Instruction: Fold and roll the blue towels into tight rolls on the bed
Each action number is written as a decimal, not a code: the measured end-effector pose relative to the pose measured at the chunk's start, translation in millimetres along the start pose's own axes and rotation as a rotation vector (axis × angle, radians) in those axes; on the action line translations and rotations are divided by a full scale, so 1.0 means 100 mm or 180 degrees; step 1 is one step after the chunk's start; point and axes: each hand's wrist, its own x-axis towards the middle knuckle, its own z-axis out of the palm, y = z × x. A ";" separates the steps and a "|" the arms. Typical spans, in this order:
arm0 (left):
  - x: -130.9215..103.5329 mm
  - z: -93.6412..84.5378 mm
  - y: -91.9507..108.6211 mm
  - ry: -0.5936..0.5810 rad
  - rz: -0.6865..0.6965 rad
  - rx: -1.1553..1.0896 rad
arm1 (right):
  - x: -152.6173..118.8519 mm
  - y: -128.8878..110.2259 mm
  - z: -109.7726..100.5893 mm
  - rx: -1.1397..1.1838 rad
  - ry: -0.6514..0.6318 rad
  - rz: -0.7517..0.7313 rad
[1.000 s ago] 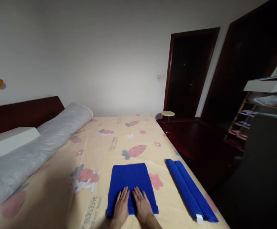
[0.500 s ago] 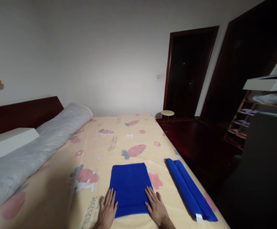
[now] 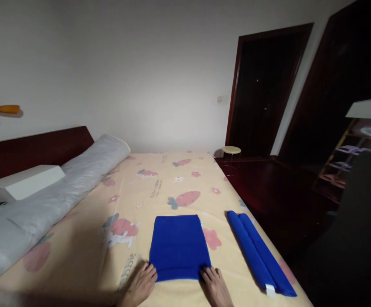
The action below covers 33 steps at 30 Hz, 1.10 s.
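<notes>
A blue cloth [image 3: 179, 243], looking like a towel, lies flat on the bed in front of me, with a narrow fold along its near edge. My left hand [image 3: 143, 280] is closed at its near left corner, fingers curled over the edge. At the near right corner my right hand [image 3: 215, 282] also has its fingers bent and pinching the fabric. To the right lies a second blue cloth [image 3: 257, 256], rolled into two long parallel rolls, with a white tag [image 3: 270, 291] at its near end.
The bedsheet [image 3: 160, 200] is yellow with carrot and rabbit prints. Along the headboard [image 3: 38, 145] lie a rolled grey quilt [image 3: 86, 170] and a white box [image 3: 28, 181]. Past the bed's right edge stand a round stool [image 3: 231, 150] and a shoe rack [image 3: 335, 170].
Both hands went from lying flat on the cloth's sides to gripping its near corners. A narrow fold now shows at the near edge. The view has turned slightly left.
</notes>
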 end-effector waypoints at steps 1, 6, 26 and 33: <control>-0.01 -0.03 0.01 0.0031 -0.0007 -0.0083 | 0.00 0.00 -0.05 0.0006 -0.0010 -0.0026; -0.02 -0.13 0.06 -0.0171 -0.0251 -0.0184 | 0.04 0.00 -0.21 -0.0093 -0.0056 -0.0101; -0.18 -0.36 0.15 -0.0095 -0.0360 -0.0693 | 0.03 -0.13 -0.45 0.0583 -0.0496 0.0359; -0.06 -0.54 0.26 -0.0085 -0.1166 -0.0966 | 0.14 -0.12 -0.50 0.0717 -0.0440 0.0988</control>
